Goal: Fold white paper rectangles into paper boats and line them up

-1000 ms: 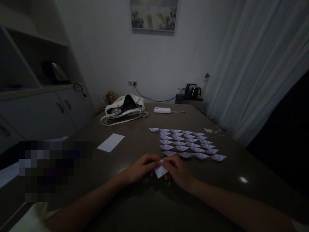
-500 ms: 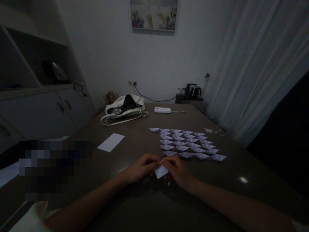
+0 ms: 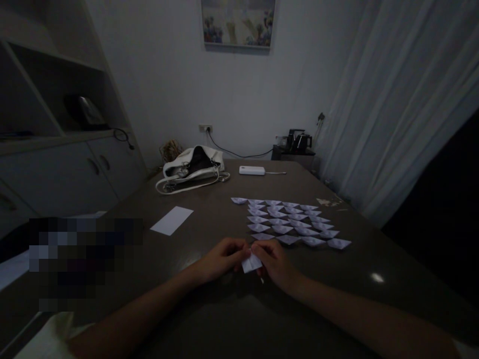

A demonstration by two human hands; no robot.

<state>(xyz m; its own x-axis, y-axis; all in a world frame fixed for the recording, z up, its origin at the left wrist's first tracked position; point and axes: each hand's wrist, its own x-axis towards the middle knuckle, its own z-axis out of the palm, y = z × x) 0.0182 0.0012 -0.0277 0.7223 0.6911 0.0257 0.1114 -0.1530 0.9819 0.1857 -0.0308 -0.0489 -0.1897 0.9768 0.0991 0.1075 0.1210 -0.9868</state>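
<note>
A small folded piece of white paper (image 3: 251, 264) is pinched between both hands, low over the near part of the table. My left hand (image 3: 228, 255) is closed on its left side, thumb on top. From the right, my right hand (image 3: 276, 263) grips it too, with the thumb near its upper edge. The fingers beneath the paper are mostly hidden. Just beyond my hands, several white paper boats (image 3: 283, 229) stand in rows. Farther left lies a flat white sheet of paper (image 3: 172, 221).
A white handbag (image 3: 194, 172) sits at the far left of the table (image 3: 209, 214). To its right is a white power bank (image 3: 252, 170) with a short cable. A black kettle (image 3: 301, 143) stands beyond the table's far right corner. A blurred-out patch covers the left side.
The folded paper's lower point has turned up, so its bottom edge now looks flatter. My fingers have shifted slightly on it. The boats, sheet and bag have stayed put.
</note>
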